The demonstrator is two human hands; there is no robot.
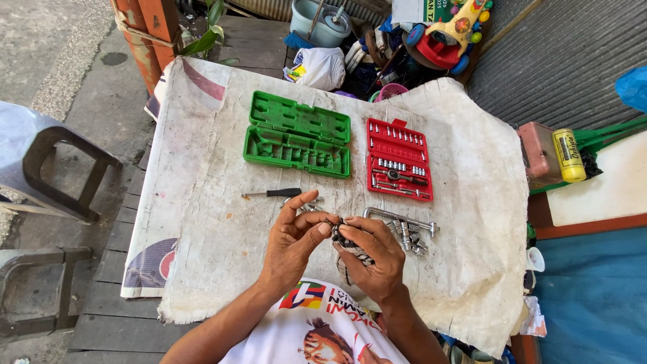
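My left hand (291, 244) and my right hand (373, 255) meet over a white cloth-covered table (216, 236). Together they pinch a bunch of small metal sockets (340, 236). My right hand cups most of the bunch; my left fingertips touch its top. Just right of my hands lie a chrome ratchet handle (397, 217) and several loose sockets (410, 239). A black-handled screwdriver (273, 193) lies just beyond my left hand.
An open empty green tool case (297, 134) and an open red socket case (398, 160) with sockets sit farther back. A grey plastic chair (40, 162) stands at left. A yellow can (568, 154) and clutter, toys and a bucket lie right and behind.
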